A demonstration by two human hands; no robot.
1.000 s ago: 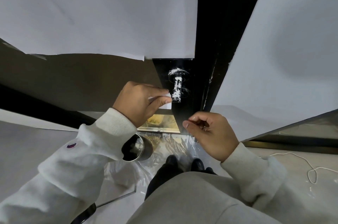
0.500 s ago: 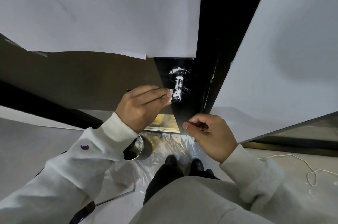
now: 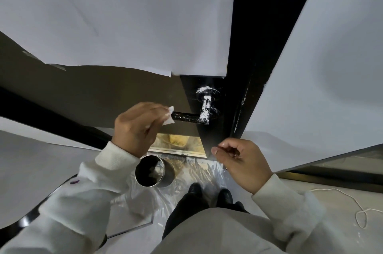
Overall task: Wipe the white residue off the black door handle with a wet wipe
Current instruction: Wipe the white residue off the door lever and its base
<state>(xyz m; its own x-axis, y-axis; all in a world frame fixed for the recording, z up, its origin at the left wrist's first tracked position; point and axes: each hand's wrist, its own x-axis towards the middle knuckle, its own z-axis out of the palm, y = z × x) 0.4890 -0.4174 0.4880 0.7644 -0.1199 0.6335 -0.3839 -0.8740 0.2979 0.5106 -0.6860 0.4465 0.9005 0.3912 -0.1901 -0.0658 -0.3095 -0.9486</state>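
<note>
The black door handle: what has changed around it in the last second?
The left hand, pinching the white wet wipe, slid left along the black door handle from the neck to the lever's free end, baring the dark lever. White residue stays on the neck and round base. The right hand still hovers below, holding nothing.

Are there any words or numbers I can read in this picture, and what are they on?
No readable words or numbers.
Small round logo patch on the left sleeve: too small and blurred to read.
White paper sheets on the door: blank.
Wet wipe, door handle, metal can: no print visible.
</note>
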